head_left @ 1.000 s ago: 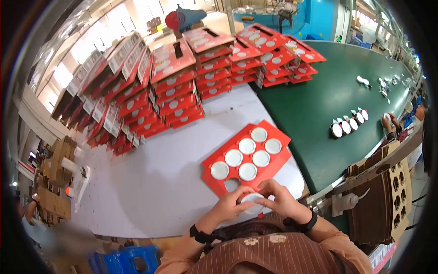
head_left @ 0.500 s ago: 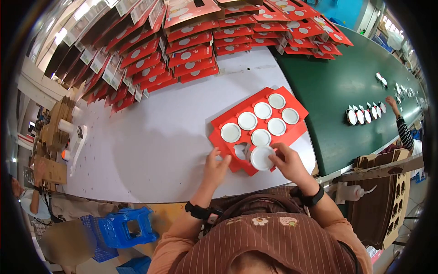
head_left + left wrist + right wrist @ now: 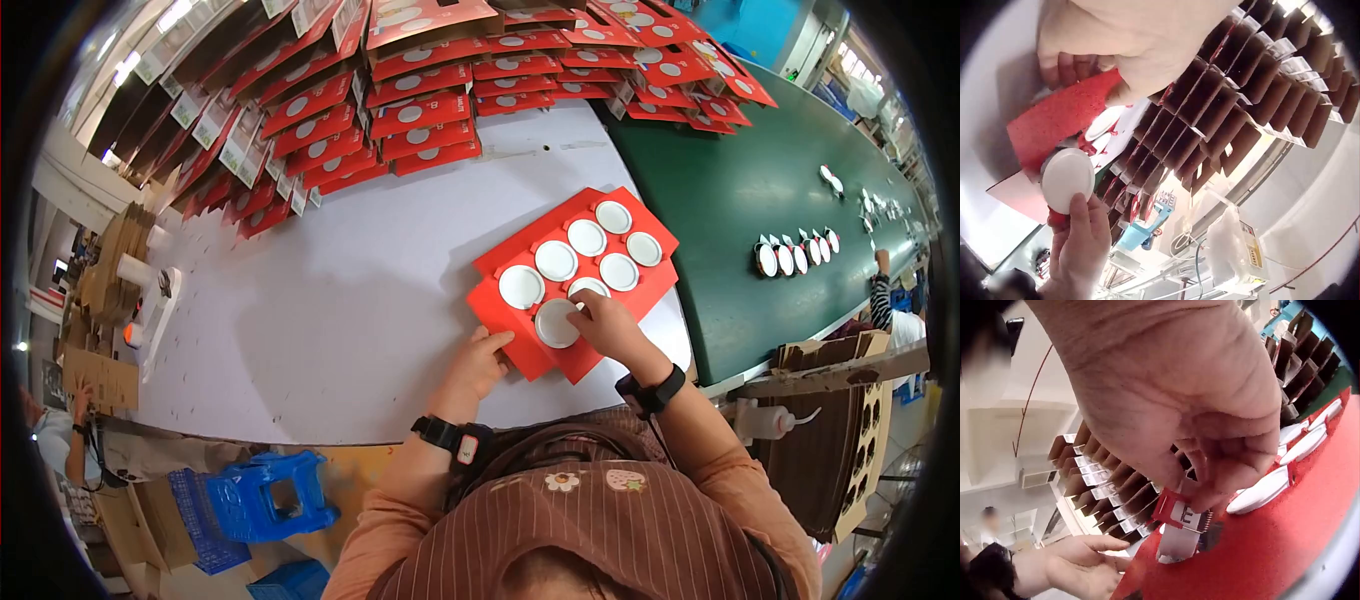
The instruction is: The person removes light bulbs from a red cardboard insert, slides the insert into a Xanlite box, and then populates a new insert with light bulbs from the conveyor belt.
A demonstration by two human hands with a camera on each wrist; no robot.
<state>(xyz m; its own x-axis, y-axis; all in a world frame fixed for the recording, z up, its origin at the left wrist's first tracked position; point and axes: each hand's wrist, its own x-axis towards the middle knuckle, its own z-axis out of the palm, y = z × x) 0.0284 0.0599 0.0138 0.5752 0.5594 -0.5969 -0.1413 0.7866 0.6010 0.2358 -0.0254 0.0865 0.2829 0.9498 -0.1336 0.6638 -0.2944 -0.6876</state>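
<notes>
A red card panel (image 3: 492, 312) lies at an angle on the table, with rows of white round-faced pieces set in it. My left hand (image 3: 474, 372) grips its near left edge, thumb on top and fingers underneath. My right hand (image 3: 612, 328) pinches one white round-faced piece (image 3: 556, 323) by its right side, over the panel's near corner. That piece carries a red tab (image 3: 1169, 509) with a dark letter on it, beneath the fingers in the right wrist view. In the left wrist view the white face (image 3: 1067, 180) is tilted beside a dark gap in the panel.
Stacked red cartons (image 3: 420, 110) stand along the back of the white table (image 3: 330, 330). On the green table (image 3: 720, 300) to the right, several white round pieces (image 3: 785, 260) stand in a row, near another person's arm (image 3: 880, 290). A blue stool (image 3: 270, 500) is below left.
Both hands held the white piece near my body. My left hand let go and took the panel's edge, while my right hand brought the piece over the panel. The head view tilted down.
</notes>
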